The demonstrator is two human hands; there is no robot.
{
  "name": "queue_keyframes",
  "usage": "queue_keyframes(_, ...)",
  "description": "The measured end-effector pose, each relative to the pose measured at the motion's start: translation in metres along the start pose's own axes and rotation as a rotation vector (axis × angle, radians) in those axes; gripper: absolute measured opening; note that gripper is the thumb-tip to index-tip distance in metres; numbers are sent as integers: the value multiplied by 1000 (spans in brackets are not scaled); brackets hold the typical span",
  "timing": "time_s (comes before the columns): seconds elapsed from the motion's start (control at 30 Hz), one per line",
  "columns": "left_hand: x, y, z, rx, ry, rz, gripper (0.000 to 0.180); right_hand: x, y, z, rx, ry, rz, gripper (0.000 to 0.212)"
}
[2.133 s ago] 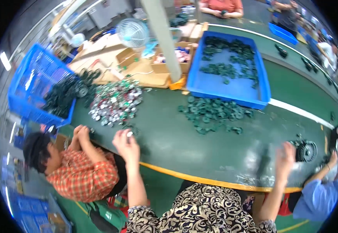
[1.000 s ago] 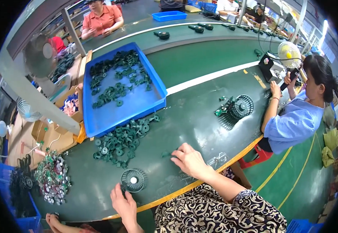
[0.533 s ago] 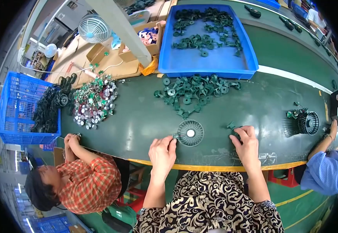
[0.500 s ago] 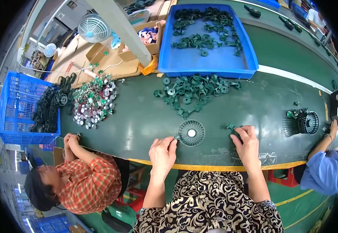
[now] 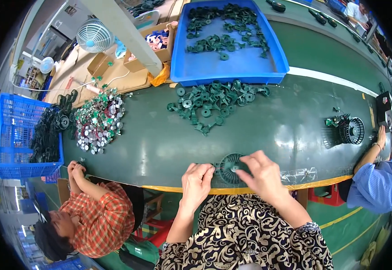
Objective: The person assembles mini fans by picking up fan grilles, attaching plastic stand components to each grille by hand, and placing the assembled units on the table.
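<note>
A round dark green fan grille [image 5: 226,174] with radiating ribs lies on the green table in front of me. My left hand [image 5: 197,183] is closed in a pinch at the grille's left edge. Over its right side reaches my right hand [image 5: 262,173], slightly blurred, thumb and fingers drawn together near the hub. A small dark green plastic piece [image 5: 235,168] shows at the grille's middle, by those fingertips; the fingers partly hide it. Beyond the hands lies a heap of similar green plastic pieces [image 5: 207,111].
A blue tray [image 5: 176,72] of green parts stands behind the heap. To the left are small motors with wires [image 5: 94,126] and a blue crate [image 5: 13,135] of black grilles. A cage-like part [image 5: 352,130] stands right. Co-workers sit at both sides.
My right hand has moved left with the small green piece, from beside the grille to over its middle. My left hand stays at the grille's edge. The whole view has shifted slightly.
</note>
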State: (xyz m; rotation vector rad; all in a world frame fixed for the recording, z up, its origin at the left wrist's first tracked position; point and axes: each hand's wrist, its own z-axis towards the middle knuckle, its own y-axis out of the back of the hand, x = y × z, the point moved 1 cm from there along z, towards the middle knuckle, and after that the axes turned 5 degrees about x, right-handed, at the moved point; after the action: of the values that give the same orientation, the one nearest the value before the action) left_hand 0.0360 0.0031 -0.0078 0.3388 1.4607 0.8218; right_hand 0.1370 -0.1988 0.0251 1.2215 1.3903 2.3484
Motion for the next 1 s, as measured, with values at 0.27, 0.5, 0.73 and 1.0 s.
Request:
queue_keyframes(0.27,1,-1,-3,20,21,23,8,4,-30,-4,153,70,-144,34)
queue_keyframes(0.5,-7,-1,-2,70,79,127,18,9,-39,-1,288,19,-293,30)
queue_keyframes(0.73,-11,-20,4,47,101,198,67,8,-40,7,326,37,-317,18)
queue_keyframes(1.0,-6,-27,8,-19,111,41,50,6,-33,2,245,-13,-142,38)
